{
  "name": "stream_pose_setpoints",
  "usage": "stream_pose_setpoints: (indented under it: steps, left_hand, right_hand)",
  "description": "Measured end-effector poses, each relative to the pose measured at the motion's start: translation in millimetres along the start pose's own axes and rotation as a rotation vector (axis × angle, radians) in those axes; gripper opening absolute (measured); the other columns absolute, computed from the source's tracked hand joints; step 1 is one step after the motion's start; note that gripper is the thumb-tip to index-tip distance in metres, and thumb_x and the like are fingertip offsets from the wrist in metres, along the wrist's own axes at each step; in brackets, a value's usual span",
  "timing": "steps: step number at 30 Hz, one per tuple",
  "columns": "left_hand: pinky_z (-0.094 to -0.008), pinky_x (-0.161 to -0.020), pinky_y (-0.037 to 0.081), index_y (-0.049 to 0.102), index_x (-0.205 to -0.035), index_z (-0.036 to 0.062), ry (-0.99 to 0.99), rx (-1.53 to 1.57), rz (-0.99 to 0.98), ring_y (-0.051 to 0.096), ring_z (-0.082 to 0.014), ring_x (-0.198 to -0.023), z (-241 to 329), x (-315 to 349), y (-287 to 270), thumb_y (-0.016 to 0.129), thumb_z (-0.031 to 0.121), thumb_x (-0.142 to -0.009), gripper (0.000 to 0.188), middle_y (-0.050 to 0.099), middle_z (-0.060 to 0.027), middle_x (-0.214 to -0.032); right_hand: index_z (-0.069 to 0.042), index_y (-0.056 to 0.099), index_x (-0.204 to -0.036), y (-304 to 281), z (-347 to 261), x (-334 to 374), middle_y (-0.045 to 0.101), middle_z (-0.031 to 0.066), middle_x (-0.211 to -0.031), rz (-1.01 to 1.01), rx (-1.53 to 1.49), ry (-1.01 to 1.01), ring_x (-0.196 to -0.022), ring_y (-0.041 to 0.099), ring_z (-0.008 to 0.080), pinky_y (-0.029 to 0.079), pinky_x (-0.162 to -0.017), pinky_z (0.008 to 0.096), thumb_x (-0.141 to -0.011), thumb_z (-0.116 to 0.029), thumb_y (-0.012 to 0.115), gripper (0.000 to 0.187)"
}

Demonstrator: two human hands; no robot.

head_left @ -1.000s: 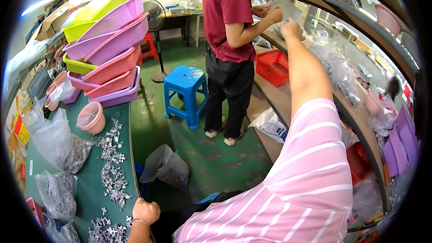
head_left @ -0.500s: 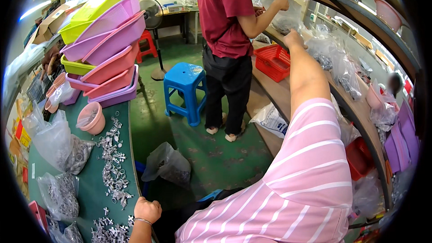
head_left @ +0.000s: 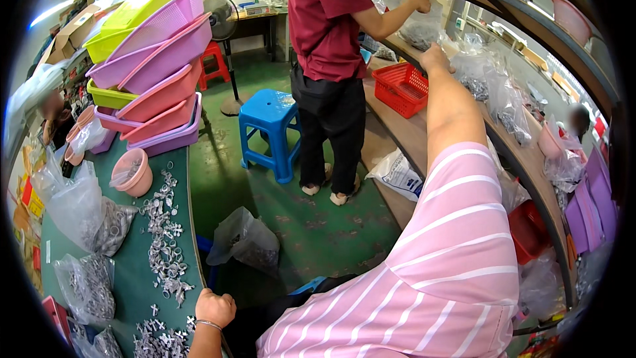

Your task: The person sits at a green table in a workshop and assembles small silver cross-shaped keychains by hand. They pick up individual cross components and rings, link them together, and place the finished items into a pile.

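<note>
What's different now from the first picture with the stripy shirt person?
The co-worker's hand moved right, out from their body, by the clear bag. The stripy shirt person's right hand came back a little; I can't tell if it let go of anything. Their left hand stayed at the green table's edge, and the blue stool stayed put.

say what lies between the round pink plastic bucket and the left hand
In the head view, a strip of small, loose grey metallic pieces lies between the bucket and the left hand.
</note>
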State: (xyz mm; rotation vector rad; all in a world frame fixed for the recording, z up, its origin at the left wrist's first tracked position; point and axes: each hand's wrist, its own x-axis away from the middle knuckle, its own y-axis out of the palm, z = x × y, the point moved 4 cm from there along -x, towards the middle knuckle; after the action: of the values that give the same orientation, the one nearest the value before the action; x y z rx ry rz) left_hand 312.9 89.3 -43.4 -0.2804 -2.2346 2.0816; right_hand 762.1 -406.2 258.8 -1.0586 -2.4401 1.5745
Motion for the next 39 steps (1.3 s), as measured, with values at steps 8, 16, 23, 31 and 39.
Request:
stream_pose_setpoints:
  steps: [8, 16, 23, 31, 39]
  left_hand:
    - [-0.0337, -0.060, 0.042, 0.057, -0.049, 0.0108, -0.002, -0.008, -0.005, 0.053, -0.0239, -0.043, -1.8, 0.9, 4.7, 0.059, 0.023, -0.069, 0.023, 0.053, -0.0093, -0.045]
    - [-0.0327, -0.060, 0.042, 0.053, -0.049, 0.0117, 0.040, 0.012, 0.042, 0.053, -0.0226, -0.042, 0.0, 1.4, -2.0, 0.057, 0.020, -0.070, 0.023, 0.054, -0.0086, -0.045]
    - [-0.0332, -0.060, 0.042, 0.057, -0.051, 0.0111, 0.022, 0.017, 0.031, 0.053, -0.0234, -0.042, -1.5, 2.4, 3.2, 0.058, 0.023, -0.070, 0.023, 0.053, -0.0085, -0.045]
    - [-0.0361, -0.060, 0.042, 0.055, -0.053, 0.0108, 0.012, 0.030, -0.052, 0.053, -0.0252, -0.045, -7.8, 8.2, 6.2, 0.054, 0.024, -0.074, 0.025, 0.050, -0.0074, -0.043]
    - [-0.0318, -0.068, 0.038, 0.056, -0.057, 0.0122, -0.002, 0.081, -0.100, 0.054, -0.0206, -0.049, -4.4, 8.7, 6.0, 0.052, 0.023, -0.073, 0.020, 0.056, -0.0054, -0.049]
  right_hand:
    - [-0.023, 0.040, -0.129, 2.2, 0.8, 4.4, 0.046, 0.0082, -0.130, 0.056, -0.004, 0.024, -0.120, 0.043, 0.0282, 0.021, -0.098, 0.0544, -0.084, -0.019, 0.046, 0.046]
    - [-0.022, 0.044, -0.126, 1.8, -5.4, 5.7, 0.046, 0.0093, -0.129, 0.055, -0.021, 0.019, -0.120, 0.043, 0.0292, 0.019, -0.099, 0.0551, -0.086, -0.019, 0.043, 0.040]
    - [-0.020, 0.048, -0.123, 0.4, -11.4, 7.4, 0.047, 0.0100, -0.129, 0.083, -0.011, -0.010, -0.120, 0.043, 0.0289, 0.020, -0.099, 0.0570, -0.086, -0.020, 0.042, 0.037]
    - [-0.002, 0.050, -0.115, 26.9, -25.4, -21.5, 0.053, 0.0242, -0.116, 0.122, 0.092, -0.330, -0.110, 0.050, 0.0373, 0.038, -0.093, 0.0426, -0.079, -0.037, 0.055, 0.050]
    - [0.000, 0.054, -0.111, 55.5, 15.1, -101.2, 0.055, 0.0240, -0.110, 0.055, 0.244, -0.392, -0.105, 0.053, 0.0354, 0.039, -0.089, 0.0444, -0.057, -0.063, 0.063, 0.084]
